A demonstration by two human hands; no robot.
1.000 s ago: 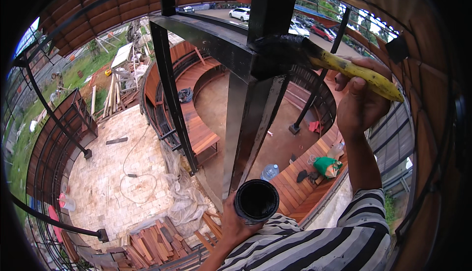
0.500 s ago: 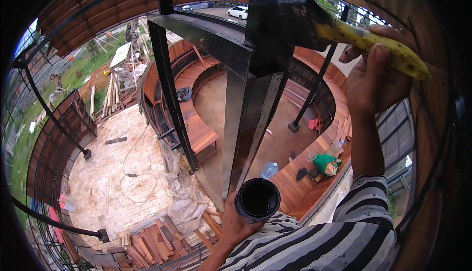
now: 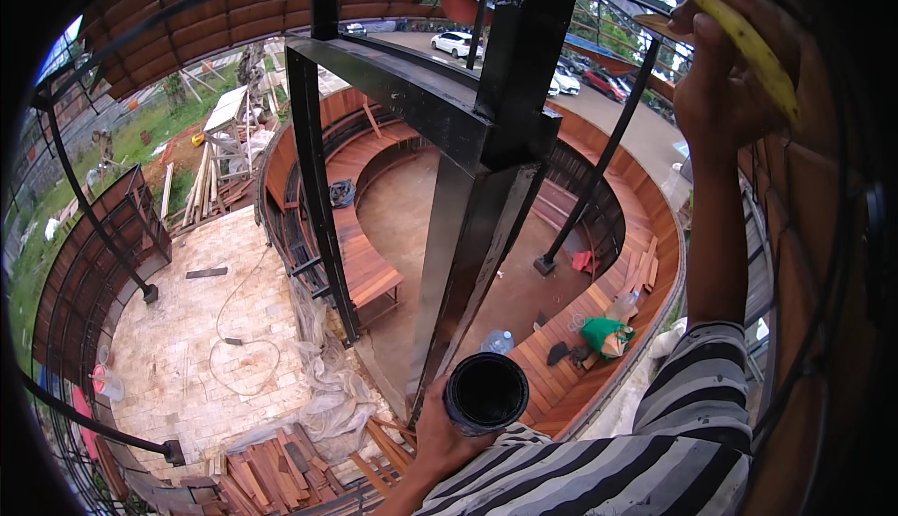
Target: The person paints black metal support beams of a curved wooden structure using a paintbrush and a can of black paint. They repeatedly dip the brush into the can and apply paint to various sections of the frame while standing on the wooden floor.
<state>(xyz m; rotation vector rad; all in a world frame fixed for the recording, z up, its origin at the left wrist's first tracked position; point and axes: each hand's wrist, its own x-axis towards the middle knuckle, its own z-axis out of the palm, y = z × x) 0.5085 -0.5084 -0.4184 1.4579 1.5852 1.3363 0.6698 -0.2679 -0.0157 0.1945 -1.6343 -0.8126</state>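
Note:
My left hand (image 3: 436, 439) is wrapped round a small dark can (image 3: 460, 417) and holds it upright, low in front of me. Black paint (image 3: 488, 394) shows inside it. Up at the right, my right hand (image 3: 730, 90) grips the speckled yellow handle of a paintbrush (image 3: 748, 43); the bristles are out of view near the top edge. Between the hands stands a black steel post (image 3: 528, 43). A horizontal black beam (image 3: 402, 76) joins it on the left, and the surfaces there look glossy. Neither the brush handle nor the can touches the post.
Far below, a curved wooden bench (image 3: 360, 249) rings a brown floor. A green bag (image 3: 606, 336) and a clear water bottle (image 3: 498, 341) are there. Wooden boards (image 3: 281, 469) lie stacked at lower left, beside crumpled plastic sheeting (image 3: 337, 404). A brown panelled surface (image 3: 795, 226) rises close on my right.
My right hand has lifted the paintbrush off the post, up and to the right, taking its bristles out of view. The view has shifted slightly; my left hand still holds the can.

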